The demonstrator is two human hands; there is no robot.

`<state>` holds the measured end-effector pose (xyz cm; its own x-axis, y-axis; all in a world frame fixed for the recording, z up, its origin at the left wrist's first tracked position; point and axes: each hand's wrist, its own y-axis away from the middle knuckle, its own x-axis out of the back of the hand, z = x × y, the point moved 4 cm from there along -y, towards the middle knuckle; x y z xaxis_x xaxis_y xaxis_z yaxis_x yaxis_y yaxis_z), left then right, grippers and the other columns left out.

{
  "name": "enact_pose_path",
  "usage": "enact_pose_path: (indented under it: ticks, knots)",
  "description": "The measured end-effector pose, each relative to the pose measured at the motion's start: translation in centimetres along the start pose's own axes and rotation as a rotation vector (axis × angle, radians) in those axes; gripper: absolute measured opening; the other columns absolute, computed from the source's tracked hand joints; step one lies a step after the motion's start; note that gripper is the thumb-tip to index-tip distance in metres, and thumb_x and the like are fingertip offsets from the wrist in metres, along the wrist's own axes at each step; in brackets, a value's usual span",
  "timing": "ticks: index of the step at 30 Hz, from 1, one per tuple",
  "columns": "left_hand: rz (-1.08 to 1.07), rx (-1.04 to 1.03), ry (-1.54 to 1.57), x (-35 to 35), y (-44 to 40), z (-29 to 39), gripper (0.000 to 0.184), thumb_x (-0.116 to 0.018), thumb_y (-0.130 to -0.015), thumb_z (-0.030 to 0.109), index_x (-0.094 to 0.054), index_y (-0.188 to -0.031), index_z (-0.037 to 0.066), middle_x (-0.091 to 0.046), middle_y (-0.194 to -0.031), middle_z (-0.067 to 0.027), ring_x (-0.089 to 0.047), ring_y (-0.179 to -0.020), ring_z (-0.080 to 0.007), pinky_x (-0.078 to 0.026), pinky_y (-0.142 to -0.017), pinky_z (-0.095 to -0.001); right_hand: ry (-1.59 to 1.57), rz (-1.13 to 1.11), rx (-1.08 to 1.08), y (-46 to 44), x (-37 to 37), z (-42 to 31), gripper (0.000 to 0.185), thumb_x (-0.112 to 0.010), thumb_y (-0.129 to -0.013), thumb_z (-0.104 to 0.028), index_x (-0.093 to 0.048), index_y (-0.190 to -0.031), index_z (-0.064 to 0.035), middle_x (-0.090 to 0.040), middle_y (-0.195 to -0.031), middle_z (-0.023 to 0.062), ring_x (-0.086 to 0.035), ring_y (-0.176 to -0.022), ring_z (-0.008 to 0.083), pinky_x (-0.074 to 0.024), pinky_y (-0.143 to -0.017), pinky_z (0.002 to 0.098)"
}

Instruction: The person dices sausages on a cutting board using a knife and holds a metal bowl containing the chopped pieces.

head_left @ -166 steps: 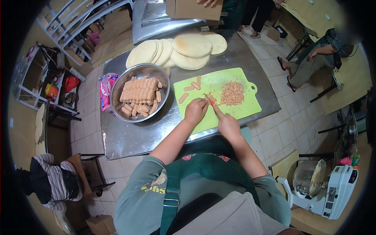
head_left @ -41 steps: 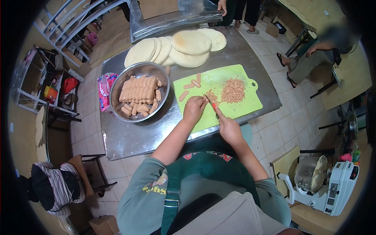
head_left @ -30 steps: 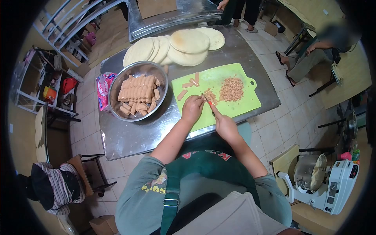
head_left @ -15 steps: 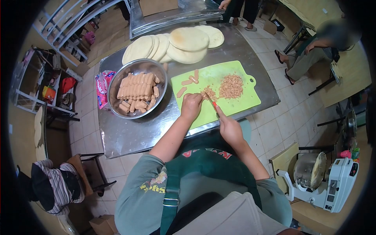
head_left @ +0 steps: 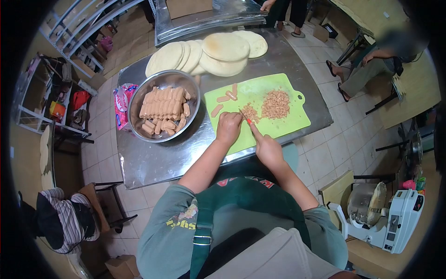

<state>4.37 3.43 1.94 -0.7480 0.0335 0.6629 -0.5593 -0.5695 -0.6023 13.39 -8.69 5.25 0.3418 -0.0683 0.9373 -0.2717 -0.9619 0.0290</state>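
Observation:
My right hand [head_left: 269,152] is closed round the handle of a red-handled knife [head_left: 250,122], its blade by my left fingertips. My left hand [head_left: 229,126] has its fingers pressed together on a green cutting board [head_left: 237,143]; what they hold is too small to make out. Right of the blade lie a small heap of chopped bits [head_left: 251,112] and a larger chopped pile [head_left: 276,104]. Several sausage pieces [head_left: 217,110] rest at the board's upper left. A steel bowl [head_left: 193,115] of sausages [head_left: 162,102] stands left of the board.
Round flat breads [head_left: 226,46] overlap along the back of the metal table [head_left: 153,160]. A pink packet [head_left: 121,104] lies left of the bowl. A seated person [head_left: 371,65] is at the right, another person's hand [head_left: 267,5] at the top. A mixer [head_left: 399,221] stands lower right.
The knife has shifted slightly and tilted beside my left fingertips. Since the oldest frame, the box at the top has moved left and the co-worker there has shifted. Both my hands keep their grip.

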Motion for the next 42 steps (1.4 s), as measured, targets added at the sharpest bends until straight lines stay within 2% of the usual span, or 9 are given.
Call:
enact_pose_path:
  ticks: [10,12,15,22,25,30,37,39,42]
  knots:
    - [-0.002,0.116,-0.006,0.7,-0.2,0.0,0.008,-0.069,-0.072,0.012,-0.066,-0.076,0.006,-0.061,-0.066,-0.0073,-0.059,-0.068,-0.0258,-0.038,-0.072,-0.0374,-0.061,-0.003,0.026,1.2,-0.9,0.6,0.062,-0.048,-0.077,-0.001,-0.039,-0.137,-0.0156,-0.056,-0.066,0.0195,-0.057,-0.058,0.0355,-0.0463,-0.056,0.0461]
    - [0.051,0.141,0.042,0.7,-0.2,-0.2,0.01,-0.07,-0.072,0.014,-0.067,-0.078,0.007,-0.063,-0.068,-0.0078,-0.059,-0.068,-0.0253,-0.038,-0.072,-0.0366,-0.168,0.095,0.058,2.7,-0.8,1.0,0.05,-0.048,-0.085,-0.008,-0.042,-0.135,-0.0139,-0.054,-0.063,0.0201,-0.055,-0.058,0.0377,-0.0435,-0.056,0.0474]
    - [0.061,0.21,0.052,0.7,-0.1,-0.5,0.011,-0.071,-0.071,0.015,-0.069,-0.077,0.007,-0.063,-0.069,-0.0087,-0.059,-0.068,-0.0256,-0.039,-0.073,-0.0363,-0.148,0.116,0.046,4.4,-0.3,1.2,0.048,-0.049,-0.085,-0.007,-0.043,-0.133,-0.0117,-0.055,-0.066,0.0209,-0.055,-0.059,0.0382,-0.043,-0.058,0.0476]
    - [0.029,0.224,0.104,0.8,-0.1,-0.8,0.011,-0.072,-0.069,0.014,-0.068,-0.07,0.004,-0.063,-0.068,-0.0104,-0.059,-0.068,-0.0269,-0.042,-0.07,-0.0376,-0.324,0.181,0.098,3.6,1.5,1.6,0.05,-0.047,-0.084,-0.007,-0.044,-0.133,-0.0144,-0.055,-0.064,0.0196,-0.055,-0.059,0.0379,-0.0447,-0.058,0.0461]
    - [0.02,0.19,0.102,0.8,-0.1,-0.7,0.01,-0.071,-0.069,0.013,-0.068,-0.071,0.004,-0.063,-0.068,-0.0103,-0.059,-0.069,-0.0273,-0.043,-0.068,-0.0379,-0.318,0.128,0.028,2.6,1.4,0.8,0.048,-0.048,-0.087,-0.009,-0.042,-0.134,-0.0139,-0.058,-0.075,0.0228,-0.058,-0.069,0.0394,-0.045,-0.065,0.0453]
    - [0.048,0.13,0.096,0.6,0.0,-0.7,0.008,-0.07,-0.07,0.011,-0.067,-0.069,0.004,-0.063,-0.068,-0.0099,-0.058,-0.071,-0.0275,-0.043,-0.069,-0.0385,-0.174,0.036,-0.02,1.0,-0.2,0.5,0.049,-0.047,-0.087,-0.009,-0.041,-0.135,-0.0186,-0.057,-0.071,0.0226,-0.057,-0.066,0.0391,-0.0443,-0.062,0.0467]
    - [0.048,0.142,0.095,0.6,0.0,-0.6,0.007,-0.07,-0.07,0.011,-0.067,-0.07,0.004,-0.063,-0.069,-0.0094,-0.058,-0.071,-0.0279,-0.043,-0.069,-0.0388,-0.123,0.053,0.037,-0.6,-1.0,0.3,0.06,-0.047,-0.077,-0.002,-0.04,-0.136,-0.0141,-0.055,-0.061,0.0207,-0.057,-0.056,0.0378,-0.0454,-0.056,0.048]
    - [0.04,0.151,0.06,0.7,0.0,-0.5,0.007,-0.07,-0.07,0.011,-0.067,-0.07,0.004,-0.063,-0.069,-0.0096,-0.058,-0.071,-0.0283,-0.043,-0.068,-0.0387,-0.145,-0.012,-0.012,-0.4,-0.8,0.4,0.047,-0.045,-0.087,-0.009,-0.042,-0.134,-0.0142,-0.056,-0.066,0.0222,-0.057,-0.063,0.0391,-0.0437,-0.059,0.0472]
    - [0.049,0.148,0.066,0.9,0.0,-0.5,0.007,-0.07,-0.07,0.01,-0.067,-0.07,0.004,-0.063,-0.07,-0.0102,-0.058,-0.07,-0.0288,-0.043,-0.068,-0.0389,-0.139,-0.021,-0.01,1.2,-0.4,0.5,0.047,-0.046,-0.087,-0.009,-0.043,-0.133,-0.0131,-0.056,-0.066,0.0225,-0.056,-0.063,0.0392,-0.0435,-0.059,0.0471]
